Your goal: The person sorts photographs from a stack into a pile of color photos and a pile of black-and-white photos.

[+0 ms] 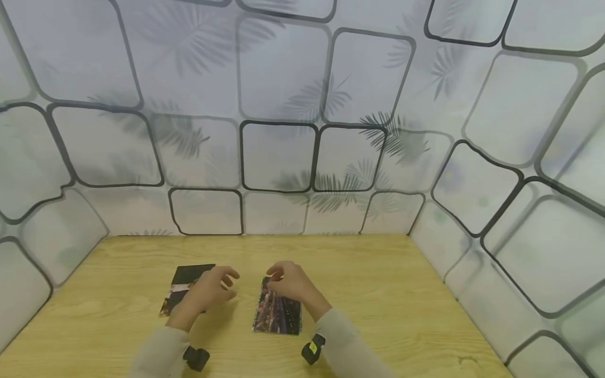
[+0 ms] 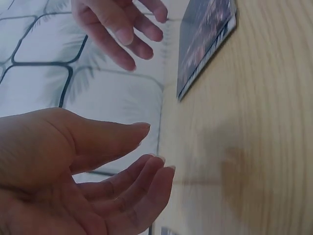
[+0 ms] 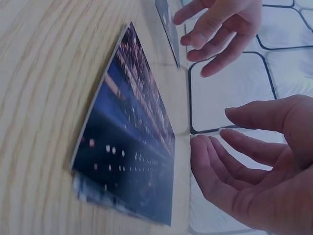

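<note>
My left hand [image 1: 208, 289] hovers over the right part of a dark photo card [image 1: 179, 286] with a pale band, covering some of it. Its fingers are loosely bent and hold nothing, as the left wrist view also shows. A small stack of photo cards [image 1: 278, 314] lies to the right, its top card a night city scene with streaks of light. Above that stack's far edge is my right hand [image 1: 290, 283], fingers relaxed and slightly curved. In the right wrist view the fingertips are apart from the city card [image 3: 129, 147], with another card's edge poking out under it.
Both card spots are on a light wood-grain table [image 1: 378, 310]. A wall covering [image 1: 279, 157] with rounded dark outlines and leaf prints rises behind the table and along both sides. Each wrist bears a small black camera [image 1: 196, 358].
</note>
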Demonstrator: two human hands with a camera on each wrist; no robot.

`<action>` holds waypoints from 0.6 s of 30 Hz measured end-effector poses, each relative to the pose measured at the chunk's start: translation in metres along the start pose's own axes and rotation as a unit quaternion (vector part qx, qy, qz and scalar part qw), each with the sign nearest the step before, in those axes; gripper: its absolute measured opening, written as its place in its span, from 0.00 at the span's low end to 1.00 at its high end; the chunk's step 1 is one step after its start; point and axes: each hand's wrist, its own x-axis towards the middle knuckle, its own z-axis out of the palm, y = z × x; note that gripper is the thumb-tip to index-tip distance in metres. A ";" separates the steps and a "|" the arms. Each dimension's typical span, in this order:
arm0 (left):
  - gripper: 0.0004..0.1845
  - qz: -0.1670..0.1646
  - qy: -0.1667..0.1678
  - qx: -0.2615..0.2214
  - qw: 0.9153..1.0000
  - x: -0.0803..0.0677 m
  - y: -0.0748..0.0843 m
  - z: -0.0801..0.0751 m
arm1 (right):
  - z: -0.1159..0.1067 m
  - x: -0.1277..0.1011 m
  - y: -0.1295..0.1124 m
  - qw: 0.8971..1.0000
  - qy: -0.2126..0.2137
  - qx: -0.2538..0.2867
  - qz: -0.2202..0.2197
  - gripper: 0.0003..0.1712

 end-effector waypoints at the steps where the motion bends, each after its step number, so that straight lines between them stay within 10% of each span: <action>1: 0.21 -0.002 -0.003 -0.011 1.000 0.001 0.002 0.004 | -0.002 -0.002 0.001 1.000 0.003 -0.007 0.005 0.20; 18: 0.16 0.012 0.006 -0.042 0.999 0.006 0.016 0.050 | -0.025 -0.026 0.036 0.999 -0.001 0.018 0.042 0.17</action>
